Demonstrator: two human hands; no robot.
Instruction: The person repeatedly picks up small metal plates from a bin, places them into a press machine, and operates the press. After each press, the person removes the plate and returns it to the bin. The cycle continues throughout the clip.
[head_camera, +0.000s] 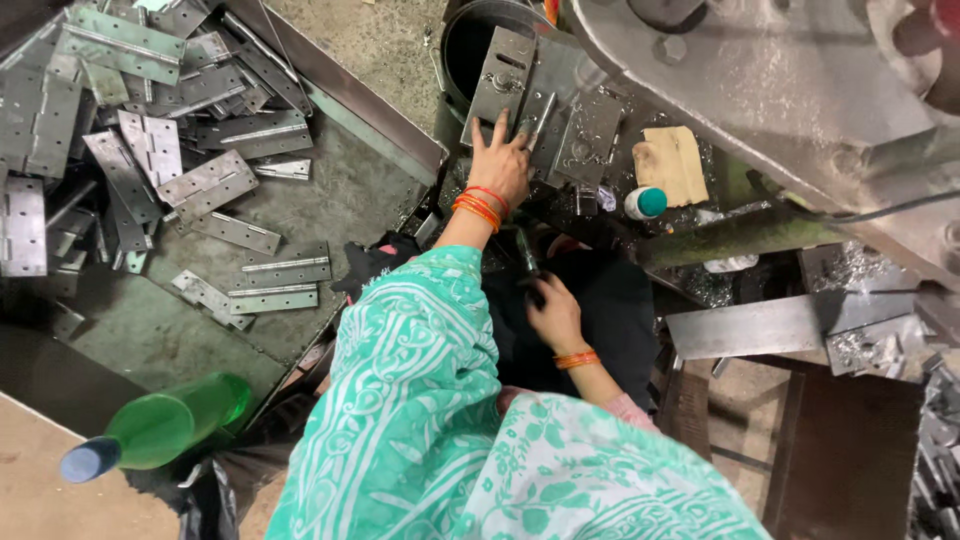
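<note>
My left hand (503, 165) reaches forward onto the bed of a press machine, fingers spread over a flat metal hinge (503, 75) that it holds down among other steel plates (590, 135). Orange bangles circle that wrist. My right hand (553, 312) is lower, close to my lap, and closed around a dark tool handle (526, 262) that points up towards the machine. A green patterned garment covers both my arms.
A metal tray (360, 190) at the left holds several loose hinges (150, 140). A green bottle (165, 430) lies at the lower left. A teal-capped small bottle (645, 203) and cardboard (670, 160) sit by the heavy machine arm (780, 90). Metal shavings (860, 350) lie at the right.
</note>
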